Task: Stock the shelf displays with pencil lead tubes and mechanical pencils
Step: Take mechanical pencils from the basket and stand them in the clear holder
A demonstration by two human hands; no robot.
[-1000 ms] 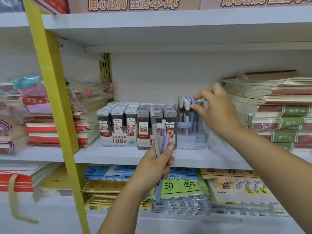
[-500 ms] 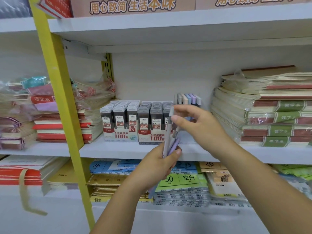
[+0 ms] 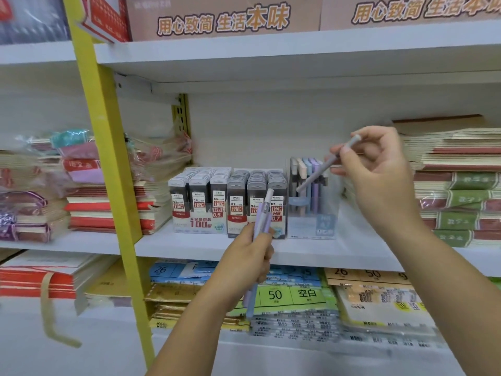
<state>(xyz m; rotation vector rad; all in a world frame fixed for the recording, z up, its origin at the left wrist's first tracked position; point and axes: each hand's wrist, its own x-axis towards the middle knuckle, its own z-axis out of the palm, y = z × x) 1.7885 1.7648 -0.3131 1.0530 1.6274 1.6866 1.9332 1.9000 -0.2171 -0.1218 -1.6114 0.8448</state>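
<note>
My left hand [image 3: 250, 256] grips a small bunch of pastel mechanical pencils [image 3: 261, 221] upright in front of the middle shelf. My right hand [image 3: 379, 164] pinches one grey mechanical pencil [image 3: 329, 162], tilted with its tip pointing down at the clear pencil display box [image 3: 311, 213]. That box holds several upright pastel pencils. To its left stand two display boxes of dark pencil lead tubes, the 0.5 box [image 3: 199, 202] and the 0.7 box [image 3: 257, 196].
Stacks of notebooks [image 3: 461, 185] fill the shelf's right end, and wrapped notebooks [image 3: 89, 185] lie left of a yellow upright post [image 3: 108, 158]. The white shelf edge [image 3: 189, 246] runs below. Packs of label sheets [image 3: 292, 297] lie on the lower shelf.
My right hand took a grey pencil from the bunch in my left hand and lifted it up and right, over the clear display box. The left hand stayed put.
</note>
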